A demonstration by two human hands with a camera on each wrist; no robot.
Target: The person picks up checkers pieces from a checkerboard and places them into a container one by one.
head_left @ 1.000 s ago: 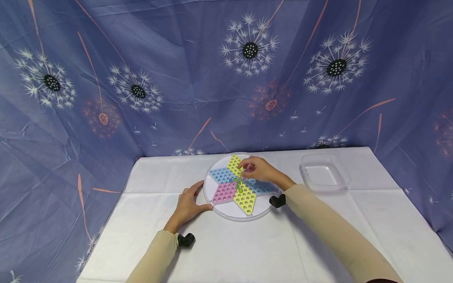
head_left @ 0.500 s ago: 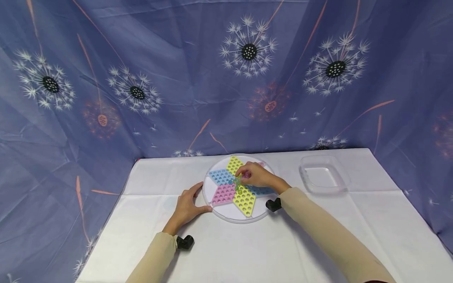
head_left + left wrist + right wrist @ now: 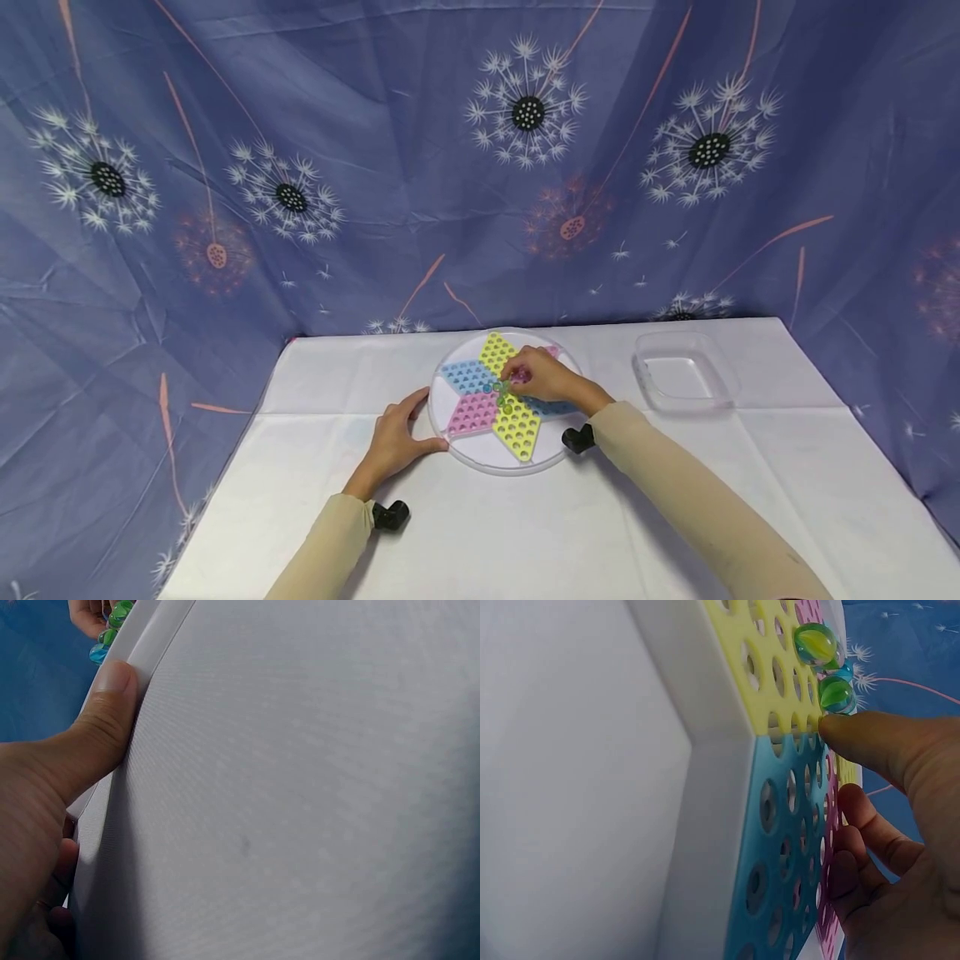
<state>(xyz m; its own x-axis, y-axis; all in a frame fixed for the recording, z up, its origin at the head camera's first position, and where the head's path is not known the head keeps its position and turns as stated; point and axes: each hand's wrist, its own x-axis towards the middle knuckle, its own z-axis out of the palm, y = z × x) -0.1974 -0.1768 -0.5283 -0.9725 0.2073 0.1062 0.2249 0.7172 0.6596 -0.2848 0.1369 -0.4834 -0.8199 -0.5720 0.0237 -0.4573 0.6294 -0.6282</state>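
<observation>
A round white Chinese checkers board [image 3: 465,454] with a star of yellow, blue and pink hole sections lies on the table. My left hand [image 3: 393,433] rests at its left rim, thumb [image 3: 112,694] on the edge and fingers spread outside. My right hand [image 3: 543,373] is over the board's centre, thumb and fingertips pinching at a glass marble mostly hidden by the fingers. Around those fingertips sit several marbles: a blue marble [image 3: 487,388], a green marble [image 3: 836,695] right at the thumb, and a yellow-green marble [image 3: 815,645].
A clear plastic box [image 3: 684,371] stands to the right of the board, near the table's back. The white-covered table [image 3: 480,533] meets a blue dandelion-print cloth [image 3: 405,167] behind. A black wrist camera [image 3: 579,438] hangs low beside the board's right rim.
My right hand has come down and slightly left from the upper yellow section to the board's centre, beside the marbles. The left hand stays at the rim.
</observation>
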